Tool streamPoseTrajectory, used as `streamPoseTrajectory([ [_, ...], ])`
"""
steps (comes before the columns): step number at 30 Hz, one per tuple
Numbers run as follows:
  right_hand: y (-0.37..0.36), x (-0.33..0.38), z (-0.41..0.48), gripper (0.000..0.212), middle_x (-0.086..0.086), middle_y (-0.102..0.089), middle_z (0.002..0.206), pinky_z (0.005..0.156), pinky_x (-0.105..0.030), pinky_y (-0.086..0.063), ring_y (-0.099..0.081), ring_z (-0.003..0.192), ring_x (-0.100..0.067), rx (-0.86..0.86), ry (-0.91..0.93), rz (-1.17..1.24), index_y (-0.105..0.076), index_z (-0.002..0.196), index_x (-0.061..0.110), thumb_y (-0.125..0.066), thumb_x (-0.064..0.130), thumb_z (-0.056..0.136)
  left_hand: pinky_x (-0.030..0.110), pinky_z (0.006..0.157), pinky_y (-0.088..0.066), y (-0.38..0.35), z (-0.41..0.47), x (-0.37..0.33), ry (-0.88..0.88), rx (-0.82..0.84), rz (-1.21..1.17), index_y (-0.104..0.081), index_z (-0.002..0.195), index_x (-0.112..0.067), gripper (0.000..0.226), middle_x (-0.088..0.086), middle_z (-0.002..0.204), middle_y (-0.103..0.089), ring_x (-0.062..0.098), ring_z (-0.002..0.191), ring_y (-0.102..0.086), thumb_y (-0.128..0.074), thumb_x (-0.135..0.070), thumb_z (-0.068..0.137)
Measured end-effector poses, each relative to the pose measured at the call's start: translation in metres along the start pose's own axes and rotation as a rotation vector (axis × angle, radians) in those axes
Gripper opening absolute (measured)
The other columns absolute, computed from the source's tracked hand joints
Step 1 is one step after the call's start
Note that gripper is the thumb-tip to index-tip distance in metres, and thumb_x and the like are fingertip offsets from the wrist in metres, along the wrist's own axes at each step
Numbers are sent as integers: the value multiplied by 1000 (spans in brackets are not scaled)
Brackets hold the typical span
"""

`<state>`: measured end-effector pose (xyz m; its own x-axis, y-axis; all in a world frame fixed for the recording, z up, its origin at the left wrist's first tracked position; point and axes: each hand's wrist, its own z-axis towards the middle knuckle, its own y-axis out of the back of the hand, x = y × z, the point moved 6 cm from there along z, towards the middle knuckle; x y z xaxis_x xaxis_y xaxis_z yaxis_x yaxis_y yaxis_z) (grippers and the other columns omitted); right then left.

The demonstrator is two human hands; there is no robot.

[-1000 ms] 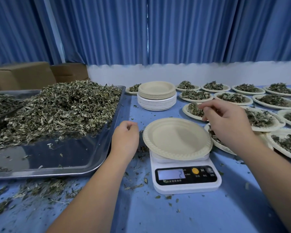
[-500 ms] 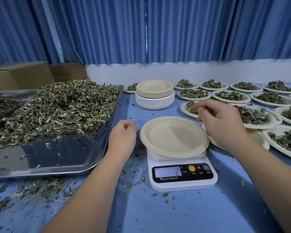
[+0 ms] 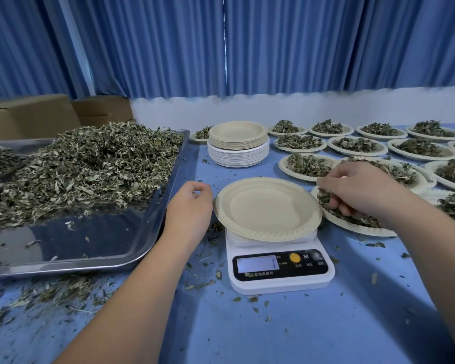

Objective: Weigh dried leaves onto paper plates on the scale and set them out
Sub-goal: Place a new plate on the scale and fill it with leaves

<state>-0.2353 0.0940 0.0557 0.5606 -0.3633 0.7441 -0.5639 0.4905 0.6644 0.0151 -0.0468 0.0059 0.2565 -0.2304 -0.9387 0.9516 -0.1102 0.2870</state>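
Just the head view to go on. The big change from a second ago: the right hand (image 3: 357, 193) was hovering above the far-right plates, and now it's dropped onto the filled plate (image 3: 352, 227) just right of the scale (image 3: 281, 269). Its fingers are curled down into that plate's leaves (image 3: 325, 202) and look to be pinching a small tuft. The left hand (image 3: 189, 206) has barely budged. It sits just left of the empty plate (image 3: 267, 208) on the scale, fingers loosely curled with nothing in them, and I can't tell if it touches the rim. That plate is bare, not one leaf on it. The display is lit but too blurry to read. The bulk supply is the pile (image 3: 84, 166) heaped in the far part of the tray (image 3: 90, 245) at left, with crumbs scattered over the table (image 3: 326, 324). A stack (image 3: 238, 148) of spare plates sits far behind the scale, with rows of filled ones to its right. My guess: the last portion is set out and getting a final tweak, so this round is at its start and the next scoop comes from the pile.
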Motion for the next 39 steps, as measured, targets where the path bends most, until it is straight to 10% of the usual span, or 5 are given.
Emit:
streamPoseTrajectory([
  [8,8,-4,-7,23,-7,-53,50,33,-15,-25,-37,34,-14,182,-115,50,-60,73,3,-55,17,92,23,51,-41,4,-1,1,7,3,5,-60,102,-29,14,-5,84,-66,11,63,-57,-49,-26,95],
  [17,-18,-17,-53,23,-4,-47,42,35,-11,-18,-30,27,-9,938,-177,-235,-68,69,5,-61,16,87,28,56,-41,4,2,7,22,14,31,-59,96,-34,13,-4,85,-68,15,70,-60,-48,-29,94],
  [39,-40,-17,-53,37,-3,-51,44,32,-14,-17,-29,29,-7,931,-263,-331,-68,64,6,-60,30,92,31,58,-44,2,-1,6,22,32,22,-58,95,-33,12,1,91,-68,20,72,-61,-47,-27,95],
])
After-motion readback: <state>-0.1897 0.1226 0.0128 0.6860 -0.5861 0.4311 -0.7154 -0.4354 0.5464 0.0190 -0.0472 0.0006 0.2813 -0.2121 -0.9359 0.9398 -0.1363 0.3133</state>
